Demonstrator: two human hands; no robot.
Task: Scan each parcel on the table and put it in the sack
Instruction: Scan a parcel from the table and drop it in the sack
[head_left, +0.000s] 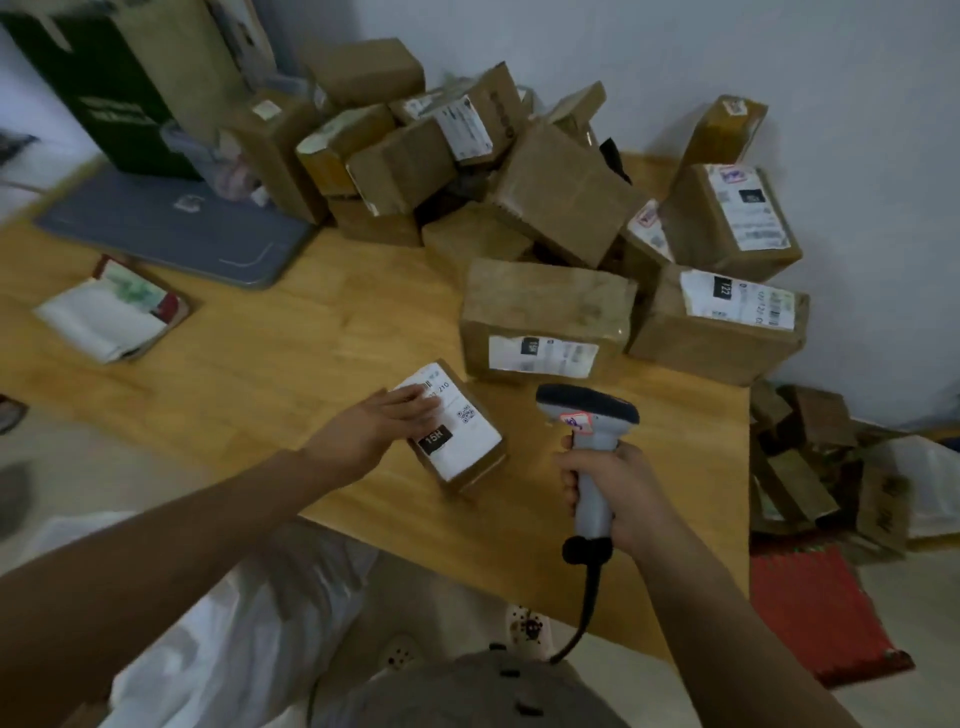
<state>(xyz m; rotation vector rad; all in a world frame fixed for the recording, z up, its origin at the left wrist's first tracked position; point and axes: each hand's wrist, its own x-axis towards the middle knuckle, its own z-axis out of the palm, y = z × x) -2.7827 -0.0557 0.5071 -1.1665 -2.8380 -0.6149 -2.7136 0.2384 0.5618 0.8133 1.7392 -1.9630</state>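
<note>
Pinning parcel (475, 475) under flat left hand (374, 431), clenching scanner (587, 410) in right hand (618, 493); needing fingers (415, 402) clear of label (467, 441), aiming square.

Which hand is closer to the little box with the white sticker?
The left hand. It lies flat on top of the little box, touching it. The right hand is off to the box's right, apart from it, holding the scanner by its handle.

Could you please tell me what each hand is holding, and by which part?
The right hand grips the scanner by its handle. The left hand holds nothing; it rests flat on the label of the small parcel.
</note>
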